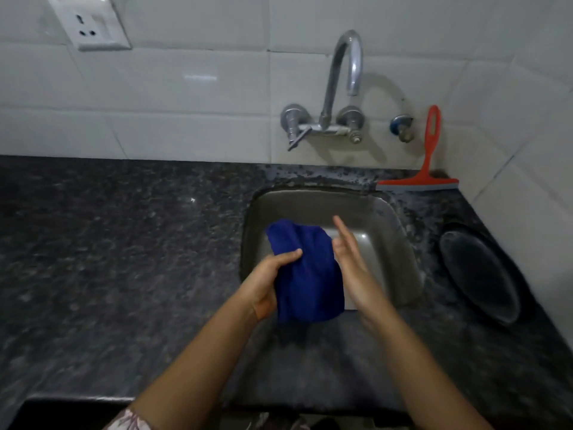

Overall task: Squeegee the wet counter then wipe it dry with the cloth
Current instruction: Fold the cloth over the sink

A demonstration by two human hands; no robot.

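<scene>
A dark blue cloth (pixel 305 274) hangs bunched over the steel sink (pixel 400 243). My left hand (pixel 271 280) grips its left side, thumb on top. My right hand (pixel 350 262) is beside the cloth's right edge with fingers straight and apart, touching or nearly touching it. A red squeegee (pixel 429 162) leans upright against the white tiles behind the sink at the right, its blade resting on the dark speckled granite counter (pixel 108 243).
A chrome wall tap (pixel 341 88) arches over the sink, with a small valve (pixel 401 127) to its right. A dark oval plate (pixel 480 274) lies on the counter right of the sink. A wall socket (pixel 90 23) sits at the upper left.
</scene>
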